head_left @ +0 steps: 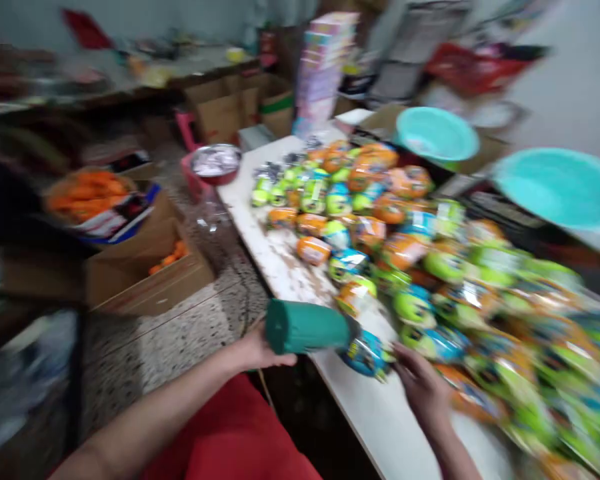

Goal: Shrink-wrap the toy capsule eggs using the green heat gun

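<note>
My left hand point(260, 350) is closed around the grip of a green heat gun point(307, 327), whose dark nozzle points right. Just past the nozzle is a blue, plastic-wrapped toy egg point(366, 353) at the table's near edge. The fingers of my right hand point(425, 383) close on the right end of that egg; blur softens the exact contact. Beyond them, a heap of shiny wrapped eggs point(405, 250) in orange, lime green and blue covers much of the white table point(350, 407).
Two turquoise basins point(563, 190) stand behind the heap. A pink stool carries a metal bowl point(215, 161) of pale pieces left of the table. On the speckled floor are a cardboard box point(150, 280) and a container of orange pieces point(87, 193). A cord point(266, 387) hangs below the heat gun.
</note>
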`<state>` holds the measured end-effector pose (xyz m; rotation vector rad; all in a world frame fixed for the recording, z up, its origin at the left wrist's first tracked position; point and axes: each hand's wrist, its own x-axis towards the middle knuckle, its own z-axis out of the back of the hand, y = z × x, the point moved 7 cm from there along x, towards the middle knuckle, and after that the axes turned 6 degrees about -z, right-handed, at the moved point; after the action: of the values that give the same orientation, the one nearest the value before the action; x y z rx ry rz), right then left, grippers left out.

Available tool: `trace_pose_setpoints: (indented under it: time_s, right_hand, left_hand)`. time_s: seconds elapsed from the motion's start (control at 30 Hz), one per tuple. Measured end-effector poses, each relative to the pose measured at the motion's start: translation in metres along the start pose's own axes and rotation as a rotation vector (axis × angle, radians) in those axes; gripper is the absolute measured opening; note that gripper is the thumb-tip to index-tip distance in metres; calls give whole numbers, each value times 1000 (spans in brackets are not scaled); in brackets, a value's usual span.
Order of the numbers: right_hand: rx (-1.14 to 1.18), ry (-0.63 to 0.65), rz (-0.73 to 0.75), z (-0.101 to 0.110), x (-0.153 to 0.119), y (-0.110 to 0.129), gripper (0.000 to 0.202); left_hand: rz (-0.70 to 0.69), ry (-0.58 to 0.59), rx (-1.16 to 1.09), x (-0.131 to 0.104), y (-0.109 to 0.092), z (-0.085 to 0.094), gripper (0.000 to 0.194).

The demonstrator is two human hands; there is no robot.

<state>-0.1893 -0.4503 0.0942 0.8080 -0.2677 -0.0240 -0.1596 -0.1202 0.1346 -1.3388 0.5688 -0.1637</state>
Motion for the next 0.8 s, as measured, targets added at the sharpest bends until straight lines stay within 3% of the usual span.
trace_pose_setpoints:
  time_s: [0.1,0.27,0.5,0.8]
  right_hand:
    - [3,8,-28,6,-1,0,18]
    - [196,-3,-231,9,-2,-14,16]
    - [715,-239,-715,10,-46,-65,33]
    - [987,-441,-919,-5,-79,-77,36]
  left_hand:
    - [46,67,13,12,15,-3,21]
    - [128,117,-2,28,11,-4,13]
    - [210,162,-128,38,4,-13,18]
    - [203,283,-15,42,-10,-35,18]
